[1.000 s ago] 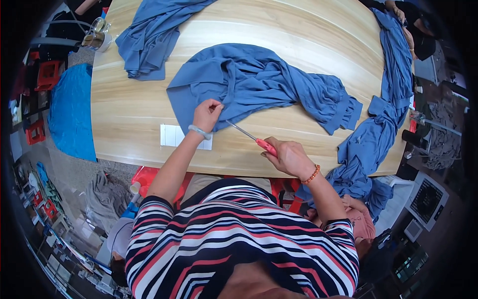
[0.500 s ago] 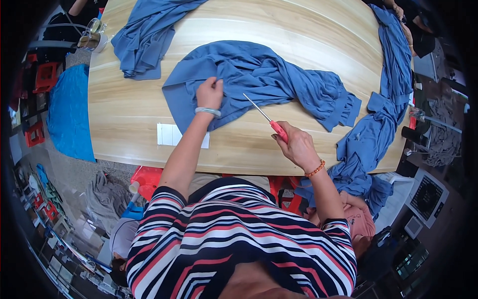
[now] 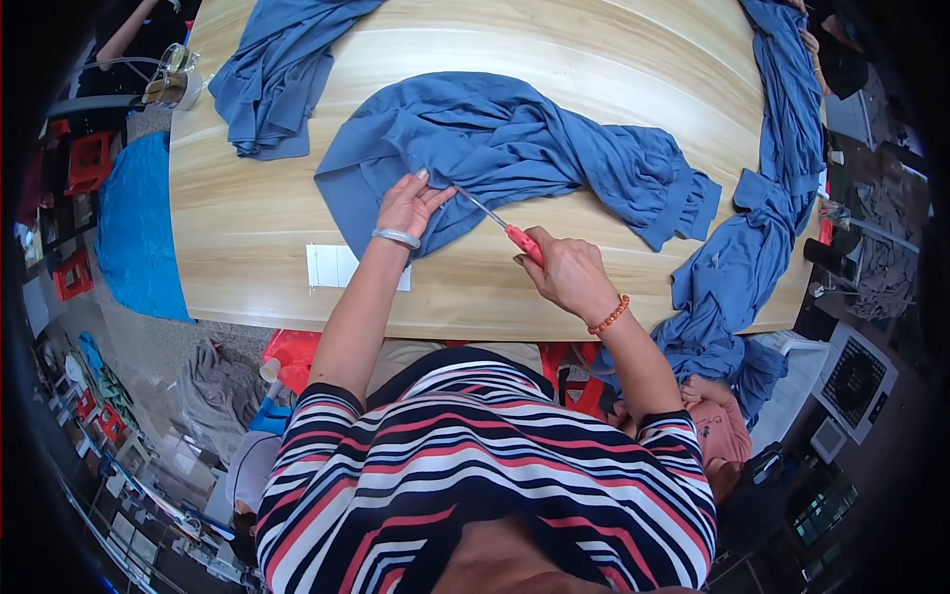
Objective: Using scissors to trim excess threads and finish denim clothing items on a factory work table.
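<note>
Head view: the left hand point(image 3: 411, 203) lies flat, fingers spread, pressing down on the near edge of the blue cloth point(image 3: 515, 148) that sprawls across the middle of the wooden desk point(image 3: 247, 238). A silver bangle sits on that wrist. The right hand point(image 3: 566, 272) is closed around the red handles of the scissors point(image 3: 500, 226), whose thin blades point up and left, their tips touching the cloth just beside the left thumb. Whether the blades are parted cannot be told. An orange bead bracelet circles the right wrist.

A white card point(image 3: 336, 265) lies on the desk near the left forearm, close to the near edge. A second blue cloth point(image 3: 277, 74) is bunched at the far left of the desk, and a long blue strip point(image 3: 762, 218) runs down the right side and hangs over the edge. A blue sheet point(image 3: 134, 233) lies on the floor to the left of the desk. The person wears a striped top.
</note>
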`<state>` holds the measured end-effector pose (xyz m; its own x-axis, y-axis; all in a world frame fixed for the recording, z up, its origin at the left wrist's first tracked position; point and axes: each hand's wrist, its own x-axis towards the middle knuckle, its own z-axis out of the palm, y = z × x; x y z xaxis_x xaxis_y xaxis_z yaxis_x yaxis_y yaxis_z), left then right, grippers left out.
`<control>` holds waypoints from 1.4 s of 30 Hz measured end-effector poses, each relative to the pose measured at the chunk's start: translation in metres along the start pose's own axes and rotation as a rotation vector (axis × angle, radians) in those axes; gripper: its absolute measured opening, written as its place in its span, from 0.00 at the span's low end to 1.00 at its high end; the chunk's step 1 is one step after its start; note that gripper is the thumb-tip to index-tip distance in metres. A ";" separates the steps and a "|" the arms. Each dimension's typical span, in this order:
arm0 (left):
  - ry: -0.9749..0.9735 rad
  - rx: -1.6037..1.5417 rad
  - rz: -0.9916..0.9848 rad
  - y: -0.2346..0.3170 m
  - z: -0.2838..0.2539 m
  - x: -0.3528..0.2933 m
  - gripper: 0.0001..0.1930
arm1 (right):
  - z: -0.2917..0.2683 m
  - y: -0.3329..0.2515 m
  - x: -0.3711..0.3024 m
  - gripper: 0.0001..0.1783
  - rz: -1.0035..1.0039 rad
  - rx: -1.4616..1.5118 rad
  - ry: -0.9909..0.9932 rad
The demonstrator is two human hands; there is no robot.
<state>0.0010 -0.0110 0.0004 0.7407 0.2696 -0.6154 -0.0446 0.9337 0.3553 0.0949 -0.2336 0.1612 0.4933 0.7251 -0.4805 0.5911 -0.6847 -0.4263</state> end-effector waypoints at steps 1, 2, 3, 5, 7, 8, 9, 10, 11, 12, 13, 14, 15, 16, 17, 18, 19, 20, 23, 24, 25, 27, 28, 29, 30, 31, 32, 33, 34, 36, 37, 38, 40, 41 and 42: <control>0.001 -0.001 -0.002 0.000 0.003 -0.001 0.02 | 0.000 -0.001 0.001 0.15 0.005 -0.017 0.004; 0.034 0.019 -0.010 0.000 0.007 -0.001 0.02 | 0.002 0.001 0.002 0.15 0.005 -0.016 0.003; 0.067 0.039 -0.018 0.000 0.009 -0.001 0.02 | 0.007 0.003 0.003 0.16 -0.032 0.009 -0.006; 0.026 0.021 -0.015 0.000 -0.001 0.000 0.02 | 0.006 0.003 0.006 0.17 -0.078 0.032 -0.017; -0.017 0.006 -0.014 0.002 -0.005 0.000 0.02 | 0.000 -0.001 0.008 0.17 0.003 0.090 0.032; 0.004 0.089 -0.009 0.005 -0.004 -0.001 0.02 | 0.000 0.000 0.009 0.17 0.002 0.090 0.033; 0.025 0.173 -0.005 0.007 -0.002 -0.001 0.03 | 0.000 0.001 0.007 0.16 -0.015 0.113 0.045; 0.025 0.172 -0.002 0.010 0.002 0.000 0.03 | 0.001 0.002 0.006 0.14 -0.034 0.135 0.057; 0.074 0.171 0.046 0.014 0.006 0.002 0.04 | 0.002 0.003 0.005 0.14 -0.036 0.133 0.058; 0.123 0.169 0.092 0.017 0.009 0.005 0.05 | 0.004 0.003 0.005 0.14 -0.023 0.139 0.057; 0.124 0.167 0.098 0.019 0.010 0.009 0.05 | 0.005 0.003 0.005 0.14 -0.013 0.145 0.056; 0.145 0.064 0.151 0.022 0.011 0.014 0.06 | 0.005 0.003 0.006 0.14 -0.018 0.143 0.056; 0.165 -0.040 0.205 0.023 0.011 0.016 0.07 | 0.006 0.002 0.007 0.14 -0.033 0.142 0.072; 0.164 -0.039 0.205 0.024 0.015 0.015 0.07 | 0.006 0.002 0.008 0.14 -0.043 0.143 0.089; 0.157 -0.043 0.202 0.023 0.018 0.014 0.08 | 0.006 0.001 0.010 0.14 -0.043 0.143 0.091; 0.152 -0.047 0.200 0.023 0.021 0.013 0.08 | 0.005 -0.001 0.013 0.15 -0.041 0.124 0.065; 0.152 -0.045 0.196 0.021 0.022 0.011 0.08 | 0.004 -0.004 0.016 0.16 -0.035 0.107 0.036; 0.135 -0.053 0.175 0.018 0.022 0.010 0.09 | 0.003 -0.007 0.019 0.16 -0.032 0.110 0.036; 0.117 -0.070 0.137 0.017 0.022 0.004 0.09 | -0.002 -0.019 0.028 0.17 -0.034 0.046 0.046; 0.116 -0.081 0.118 0.017 0.021 0.003 0.09 | -0.003 -0.023 0.031 0.15 -0.041 0.016 0.049; 0.116 -0.082 0.120 0.018 0.019 0.003 0.09 | -0.004 -0.025 0.032 0.14 -0.050 -0.016 0.052; 0.096 -0.084 0.116 0.018 0.013 0.004 0.11 | -0.001 -0.024 0.032 0.14 -0.099 -0.013 0.028; 0.095 -0.086 0.116 0.020 0.017 0.001 0.11 | 0.000 -0.022 0.032 0.14 -0.146 -0.009 0.004; 0.089 -0.077 0.105 0.022 0.022 -0.002 0.09 | -0.001 -0.021 0.032 0.14 -0.145 -0.011 0.004; 0.084 -0.068 0.094 0.023 0.026 -0.004 0.08 | -0.003 -0.020 0.031 0.14 -0.099 -0.007 0.022; 0.084 -0.071 0.099 0.023 0.022 -0.004 0.08 | -0.005 -0.021 0.030 0.14 -0.058 -0.003 0.040; 0.050 -0.053 0.090 0.023 0.014 -0.004 0.07 | -0.006 -0.020 0.028 0.14 -0.061 -0.005 0.040; 0.016 -0.035 0.081 0.023 0.006 -0.005 0.07 | -0.005 -0.019 0.025 0.14 -0.060 0.030 0.039; 0.011 -0.035 0.079 0.025 -0.002 -0.005 0.07 | -0.005 -0.016 0.021 0.14 -0.053 0.066 0.042; 0.165 0.643 0.119 0.034 -0.019 -0.010 0.11 | 0.007 0.001 0.012 0.15 -0.088 0.122 0.120; 0.155 0.646 0.115 0.045 -0.021 -0.016 0.11 | 0.013 0.009 0.005 0.16 -0.125 0.183 0.195; 0.267 1.143 0.592 0.059 -0.019 -0.024 0.16 | 0.015 0.016 -0.002 0.16 -0.120 0.180 0.200; 0.383 1.611 1.108 0.071 -0.018 -0.028 0.22 | 0.018 0.025 -0.020 0.14 0.006 0.053 0.064; 0.546 1.748 1.152 0.076 -0.019 -0.024 0.23 | 0.021 0.026 -0.027 0.14 -0.005 0.047 0.070; 0.716 1.878 1.189 0.080 -0.022 -0.020 0.25 | 0.025 0.027 -0.035 0.15 0.044 0.005 0.001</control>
<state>-0.0317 0.0637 0.0260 0.5791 0.7300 0.3630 0.6271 -0.6834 0.3737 0.0773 -0.2790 0.1473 0.5195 0.6942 -0.4983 0.5654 -0.7165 -0.4087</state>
